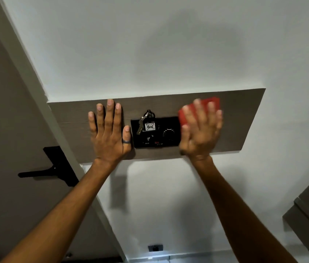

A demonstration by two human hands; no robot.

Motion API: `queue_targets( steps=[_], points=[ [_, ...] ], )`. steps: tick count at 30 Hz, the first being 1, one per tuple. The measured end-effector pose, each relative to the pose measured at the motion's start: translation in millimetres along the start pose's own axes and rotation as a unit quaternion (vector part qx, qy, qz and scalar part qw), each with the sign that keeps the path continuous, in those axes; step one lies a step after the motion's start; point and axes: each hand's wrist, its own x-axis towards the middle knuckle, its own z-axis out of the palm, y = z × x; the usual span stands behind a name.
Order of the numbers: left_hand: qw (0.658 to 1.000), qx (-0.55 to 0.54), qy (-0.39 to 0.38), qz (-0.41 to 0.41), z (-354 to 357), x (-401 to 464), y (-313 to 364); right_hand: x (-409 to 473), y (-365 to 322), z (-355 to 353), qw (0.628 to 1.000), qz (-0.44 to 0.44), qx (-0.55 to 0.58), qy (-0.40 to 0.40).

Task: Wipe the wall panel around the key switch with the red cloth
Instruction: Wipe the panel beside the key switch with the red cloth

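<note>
From the head camera, the right hand (200,130) presses the red cloth (200,108) flat against the brown wall panel (241,118), just right of the black key switch (156,131); its fingers are spread and a little blurred, which suggests a wiping stroke is under way. The cloth shows only at the fingertips and beside the thumb, near the panel's upper edge. The left hand (110,131) lies open and flat on the panel just left of the switch, fingers apart, holding nothing (a dark ring sits on its thumb). A key (140,125) with a tag hangs from the top of the switch plate. How much of the panel is already wiped cannot be told; the panel's left end and the strip under the left hand look like work still to do. The panel runs across a white wall (149,44), meeting a brown door (7,111) with a black handle (43,170) at its left end; a small outlet (155,247) sits low on the wall.
</note>
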Motion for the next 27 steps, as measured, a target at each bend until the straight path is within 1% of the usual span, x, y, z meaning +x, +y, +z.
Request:
queue_targets(
  steps=[1,2,3,4,7,9,12,14,17,19,23,27],
  points=[
    [1.0,0.0,0.001,-0.003,0.2,0.4,0.7,5.2,-1.7,2.4,0.995,0.098,-0.021,0.025],
    [1.0,-0.001,0.001,-0.004,0.5,0.8,1.5,9.6,-10.2,6.8,0.984,0.171,-0.028,0.042],
    [1.0,-0.003,-0.001,-0.005,1.0,0.7,3.2,9.3,-19.8,9.5,0.979,0.199,-0.024,0.042],
    [1.0,-0.007,-0.002,-0.006,1.7,0.9,3.6,4.4,-29.0,9.1,0.981,0.189,-0.014,0.029],
    [1.0,-0.002,0.004,-0.008,3.9,-1.3,2.3,-43.5,-40.4,-7.8,0.995,0.089,0.025,-0.047],
    [1.0,-0.001,0.007,-0.012,3.4,-2.0,2.2,-67.6,-35.9,-21.2,0.995,0.053,0.016,-0.08],
    [1.0,-0.001,0.008,-0.008,0.2,3.3,4.8,-50.0,-31.2,-12.3,0.997,0.032,0.023,-0.068],
    [1.0,-0.004,0.013,-0.009,0.7,2.6,4.0,-28.9,-41.4,0.9,0.998,0.001,0.043,-0.035],
    [1.0,0.001,0.007,-0.016,2.1,-0.8,2.7,-13.4,-60.5,16.5,0.999,-0.008,0.048,-0.007],
    [1.0,-0.003,0.008,-0.018,3.6,-1.8,2.6,-20.6,-61.2,15.4,0.999,-0.009,0.04,-0.005],
    [1.0,0.01,0.019,-0.003,2.5,-0.5,3.3,-45.4,-48.6,-0.9,0.999,-0.041,0.025,-0.015],
    [1.0,0.014,0.016,-0.001,1.4,-0.2,4.0,-13.9,-66.7,10.4,0.999,0.018,0.037,0.002]
  ],
)
